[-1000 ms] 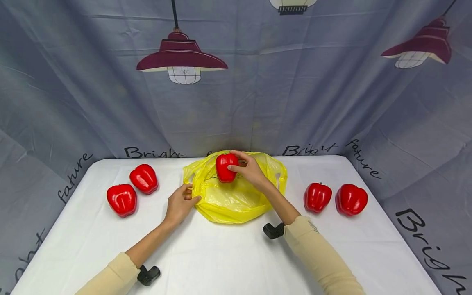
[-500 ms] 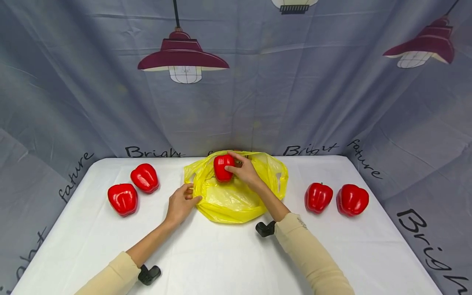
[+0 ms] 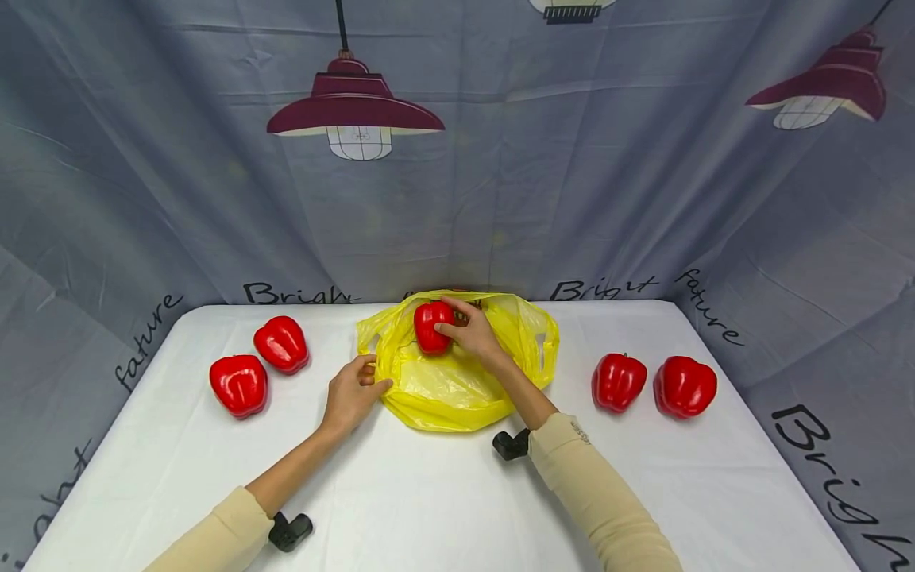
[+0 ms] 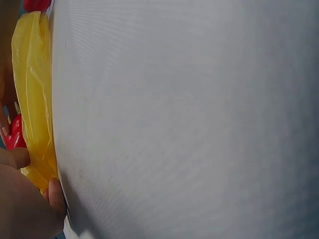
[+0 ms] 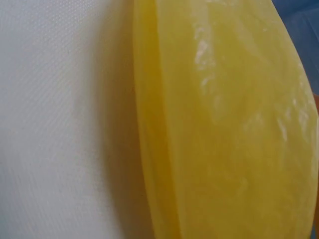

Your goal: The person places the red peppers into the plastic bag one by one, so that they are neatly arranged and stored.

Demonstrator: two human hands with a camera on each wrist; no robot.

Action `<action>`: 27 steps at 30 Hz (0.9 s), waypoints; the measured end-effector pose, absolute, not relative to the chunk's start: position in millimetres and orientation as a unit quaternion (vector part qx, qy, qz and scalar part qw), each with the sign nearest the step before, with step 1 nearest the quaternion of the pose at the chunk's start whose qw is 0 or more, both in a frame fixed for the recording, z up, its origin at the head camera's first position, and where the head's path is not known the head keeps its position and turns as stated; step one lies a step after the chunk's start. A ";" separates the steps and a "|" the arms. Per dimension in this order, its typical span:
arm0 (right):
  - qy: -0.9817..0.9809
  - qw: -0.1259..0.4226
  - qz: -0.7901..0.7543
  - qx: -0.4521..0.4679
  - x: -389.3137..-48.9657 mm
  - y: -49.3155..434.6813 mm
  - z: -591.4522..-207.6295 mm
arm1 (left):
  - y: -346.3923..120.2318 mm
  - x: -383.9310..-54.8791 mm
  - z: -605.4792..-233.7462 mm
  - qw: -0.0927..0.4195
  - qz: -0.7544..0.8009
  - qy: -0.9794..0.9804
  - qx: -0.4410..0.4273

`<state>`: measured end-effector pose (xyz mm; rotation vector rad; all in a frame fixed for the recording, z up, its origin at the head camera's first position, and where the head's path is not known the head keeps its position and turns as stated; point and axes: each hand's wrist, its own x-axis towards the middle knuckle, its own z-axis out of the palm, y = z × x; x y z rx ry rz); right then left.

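Note:
In the head view, a yellow plastic bag (image 3: 453,409) lies with its mouth spread wide at the back middle of the table. My right hand (image 3: 473,330) reaches over that mouth and grips a red bell pepper (image 3: 432,327), thumb on its near side. At the bag's left rim, my left hand (image 3: 352,396) pinches the plastic, thumb over the edge and fingers outside. The left wrist view shows its thumb (image 4: 20,157) on the yellow film and part of the held pepper beyond. Yellow bag wall (image 5: 239,129) fills much of the right wrist view, which hides the right hand's fingers.
Two red bell peppers (image 3: 281,345) (image 3: 239,386) lie left of the bag. Another two red peppers (image 3: 619,383) (image 3: 685,387) sit to its right. The white-covered table (image 3: 422,508) ends at a grey curtain (image 3: 472,199) printed with lamps and lettering.
My right hand has shifted slightly left with the pepper, over the bag's mouth, and its forearm has swung left. The left hand stays on the rim.

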<state>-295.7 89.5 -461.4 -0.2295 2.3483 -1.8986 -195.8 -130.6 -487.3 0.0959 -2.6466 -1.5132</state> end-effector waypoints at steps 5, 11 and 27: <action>0.775 0.056 -0.625 -0.074 -295.7 89.8 -462.8 | -131.2 -195.3 -487.8 0.048 -0.494 -0.868 0.025; 0.777 0.057 -0.623 -0.072 -293.5 89.3 -457.5 | -131.4 -194.8 -487.5 0.052 -0.490 -0.870 0.019; 0.805 0.035 -0.587 -0.071 -284.4 101.5 -446.2 | -130.0 -194.3 -486.7 0.047 -0.489 -0.870 0.031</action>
